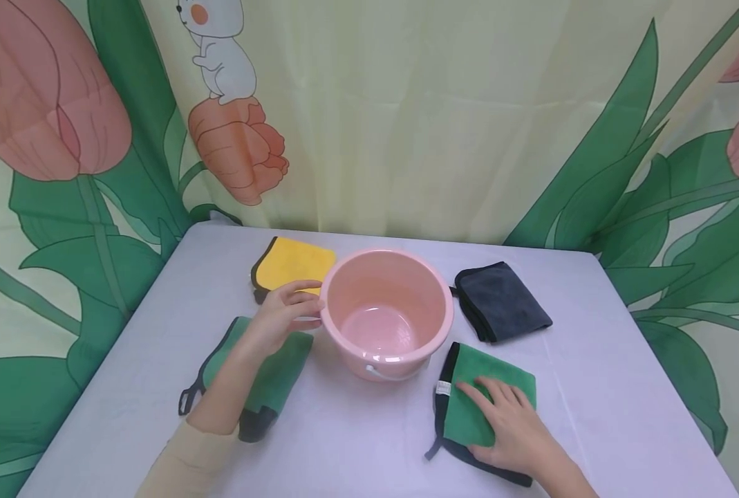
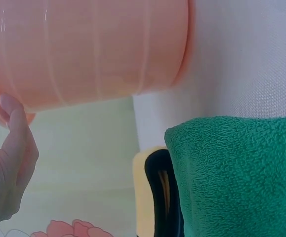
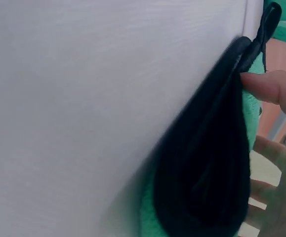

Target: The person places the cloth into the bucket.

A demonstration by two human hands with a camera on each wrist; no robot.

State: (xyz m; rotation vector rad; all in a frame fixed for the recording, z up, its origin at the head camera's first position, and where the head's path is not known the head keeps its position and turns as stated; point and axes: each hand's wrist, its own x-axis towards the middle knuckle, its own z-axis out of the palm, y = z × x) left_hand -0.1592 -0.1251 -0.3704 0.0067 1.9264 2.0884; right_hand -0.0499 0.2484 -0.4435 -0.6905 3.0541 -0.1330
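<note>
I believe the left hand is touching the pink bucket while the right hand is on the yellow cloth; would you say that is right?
Not quite: the head view shows the right hand on a green cloth, not the yellow one. The left hand is indeed touching the pink bucket.

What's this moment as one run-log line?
left hand: touches pink bucket at rim | right hand: rests on right green cloth | bucket: upright on table | also: left green cloth, yellow cloth, dark gray cloth

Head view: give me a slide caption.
Left hand touching a pink bucket, right hand resting on a folded green cloth, other folded cloths nearby.
</note>
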